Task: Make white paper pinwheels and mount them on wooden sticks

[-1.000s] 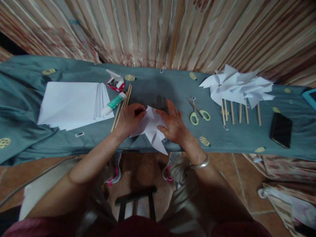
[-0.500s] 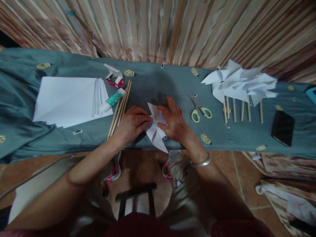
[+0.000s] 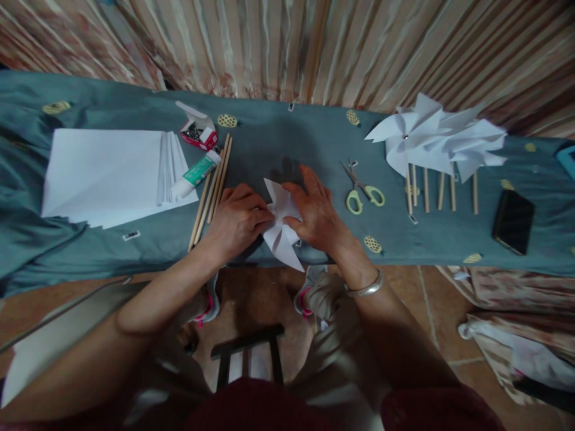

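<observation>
A white paper pinwheel (image 3: 284, 244) without a visible stick is between my hands near the table's front edge. My left hand (image 3: 239, 220) pinches its left side near the centre, with thumb and fingers pressed together. From the other side, my right hand (image 3: 314, 209) grips its right part between thumb and fingers, covering some of the blades. Wooden sticks (image 3: 211, 197) lie just left of my left hand. To the right of my right hand rest scissors (image 3: 362, 190) with yellow-green handles, their blades slightly apart.
White paper sheets (image 3: 103, 173) are stacked at left, a glue stick (image 3: 196, 175) on their edge. Behind it stands an opened red box (image 3: 200, 134) of small metal pins. Finished pinwheels (image 3: 444, 140) on sticks lie at right, near a black phone (image 3: 514, 221).
My hands keep nearly the same hold on the paper pinwheel. The whole view has shifted slightly, so the table things sit a little higher in it.
</observation>
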`<state>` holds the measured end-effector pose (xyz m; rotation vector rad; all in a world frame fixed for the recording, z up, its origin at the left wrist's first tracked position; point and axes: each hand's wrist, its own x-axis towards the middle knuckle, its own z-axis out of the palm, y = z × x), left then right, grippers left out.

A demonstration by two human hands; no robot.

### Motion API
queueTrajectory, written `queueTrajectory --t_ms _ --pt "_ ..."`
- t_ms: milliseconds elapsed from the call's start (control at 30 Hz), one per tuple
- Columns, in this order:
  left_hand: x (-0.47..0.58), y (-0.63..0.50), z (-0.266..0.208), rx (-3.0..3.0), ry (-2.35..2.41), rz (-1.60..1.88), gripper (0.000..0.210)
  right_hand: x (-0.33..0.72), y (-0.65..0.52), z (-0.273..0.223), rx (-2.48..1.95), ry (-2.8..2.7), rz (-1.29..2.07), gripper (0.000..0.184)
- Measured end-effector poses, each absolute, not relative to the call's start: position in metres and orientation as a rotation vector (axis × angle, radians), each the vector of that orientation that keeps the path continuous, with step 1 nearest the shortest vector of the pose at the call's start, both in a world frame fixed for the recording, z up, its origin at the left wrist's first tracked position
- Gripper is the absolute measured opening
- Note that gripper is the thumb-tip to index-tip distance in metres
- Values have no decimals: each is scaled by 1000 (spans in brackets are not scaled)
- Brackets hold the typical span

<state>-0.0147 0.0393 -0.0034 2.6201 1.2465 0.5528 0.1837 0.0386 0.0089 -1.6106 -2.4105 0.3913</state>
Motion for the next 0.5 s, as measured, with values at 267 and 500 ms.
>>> queueTrajectory --t_ms 267,500 --pt "-13 38 2 2566 1242 502 17 183 39 9 -1621 -2429 390 61" --pt "-13 37 -4 2570 1243 533 14 182 39 14 -1653 -2441 437 65"
